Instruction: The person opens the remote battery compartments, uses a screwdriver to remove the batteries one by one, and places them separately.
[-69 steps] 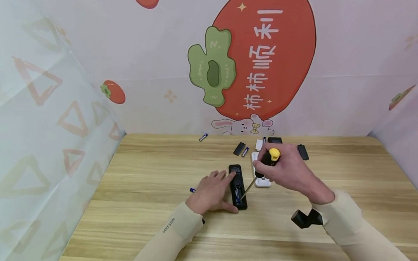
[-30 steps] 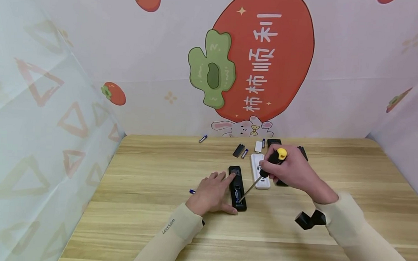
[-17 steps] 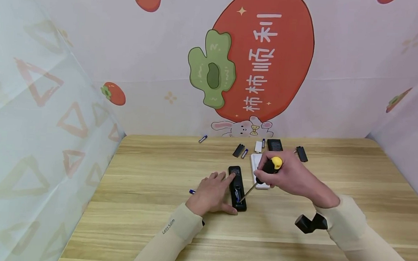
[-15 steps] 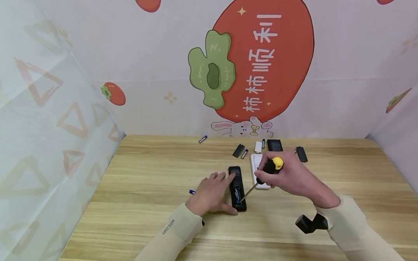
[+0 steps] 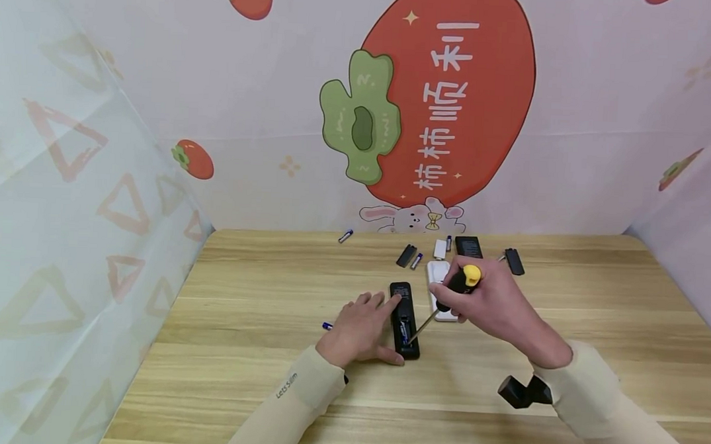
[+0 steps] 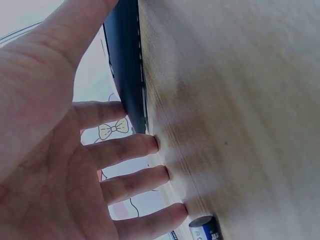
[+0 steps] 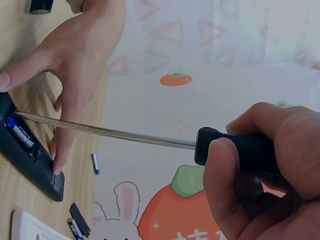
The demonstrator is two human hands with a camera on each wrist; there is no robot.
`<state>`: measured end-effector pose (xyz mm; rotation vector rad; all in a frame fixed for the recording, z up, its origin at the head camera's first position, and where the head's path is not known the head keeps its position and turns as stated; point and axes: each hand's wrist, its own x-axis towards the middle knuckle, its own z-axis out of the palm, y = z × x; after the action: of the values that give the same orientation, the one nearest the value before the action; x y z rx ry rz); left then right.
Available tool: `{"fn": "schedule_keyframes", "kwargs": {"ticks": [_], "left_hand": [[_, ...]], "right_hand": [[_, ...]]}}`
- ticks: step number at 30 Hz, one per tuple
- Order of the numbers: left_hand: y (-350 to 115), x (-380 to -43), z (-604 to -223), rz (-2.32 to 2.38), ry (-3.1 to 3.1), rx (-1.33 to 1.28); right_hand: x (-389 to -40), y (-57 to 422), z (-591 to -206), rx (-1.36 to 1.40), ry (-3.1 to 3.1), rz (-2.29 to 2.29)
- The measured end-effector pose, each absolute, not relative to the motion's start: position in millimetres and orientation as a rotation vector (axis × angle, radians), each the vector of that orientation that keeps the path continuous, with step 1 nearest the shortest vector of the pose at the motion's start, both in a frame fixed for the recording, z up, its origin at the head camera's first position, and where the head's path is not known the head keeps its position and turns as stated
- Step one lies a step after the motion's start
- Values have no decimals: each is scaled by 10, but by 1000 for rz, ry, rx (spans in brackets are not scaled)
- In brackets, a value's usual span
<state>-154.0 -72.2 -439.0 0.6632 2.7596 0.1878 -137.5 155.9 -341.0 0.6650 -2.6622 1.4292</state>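
Observation:
A black remote control (image 5: 403, 309) lies back side up with its battery compartment uncovered and a blue battery (image 7: 20, 132) inside. My left hand (image 5: 357, 328) spreads over its left side. Its thumb touches the remote's near end and the index fingertip the far part; in the left wrist view the other fingertips rest on the table. My right hand (image 5: 498, 301) grips a screwdriver (image 7: 125, 135) with a black and yellow handle. The shaft slants down left, its tip at the near end of the compartment, by the battery's end. Whether the tip touches the battery, I cannot tell.
Beside the right hand lies a white remote control (image 5: 437, 272), partly hidden. Farther back are a white cover (image 5: 440, 249), a black device (image 5: 469, 247), black covers (image 5: 406, 255) and several loose batteries (image 5: 345, 236). Another battery (image 5: 327, 326) sits left of my left hand.
The screwdriver's handle has swung right and up, then back down left, with its tip staying at the battery compartment. My left hand and the black remote control hold their place.

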Motion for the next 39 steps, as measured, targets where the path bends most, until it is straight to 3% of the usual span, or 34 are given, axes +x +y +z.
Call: {"fn": "schedule_keyframes", "kwargs": {"ticks": [25, 39], "left_hand": [[-730, -1554, -4385, 195, 2758, 656], [-727, -1566, -4403, 194, 2751, 658]], "right_hand": [[-1343, 1573, -3408, 1176, -2452, 1260], [-1261, 1562, -3421, 1252, -2407, 1165]]}}
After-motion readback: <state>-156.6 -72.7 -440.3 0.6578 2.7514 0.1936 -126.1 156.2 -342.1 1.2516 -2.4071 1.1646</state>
